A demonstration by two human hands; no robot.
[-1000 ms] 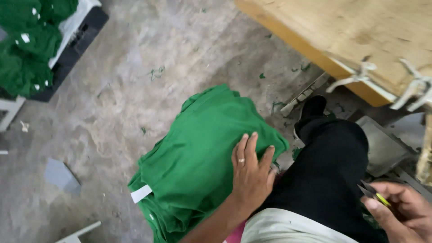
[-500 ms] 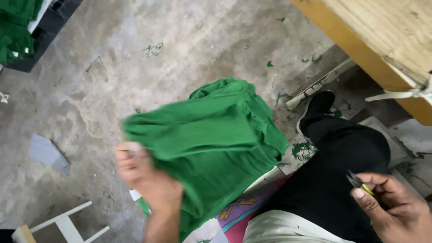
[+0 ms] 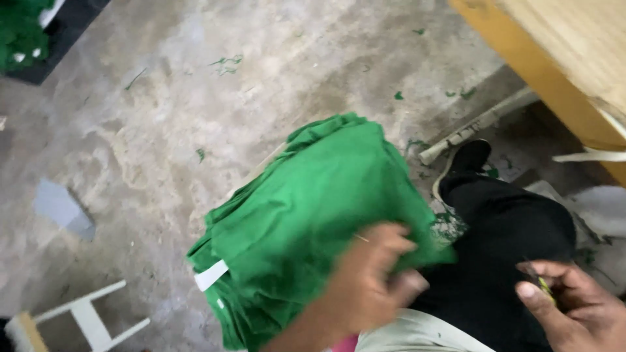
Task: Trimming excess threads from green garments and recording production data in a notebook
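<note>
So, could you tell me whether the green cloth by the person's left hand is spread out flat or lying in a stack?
Stacked. The green cloth shows many layered edges along its left side, and the left hand rests on top.

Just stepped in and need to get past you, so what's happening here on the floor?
A person sits over a stack of green fabric pieces on the concrete floor. The left hand presses on the near edge of the top piece, blurred by motion. The right hand is off to the side, gripping a small yellow-green tool. A leg in black trousers lies beside the stack.
</note>
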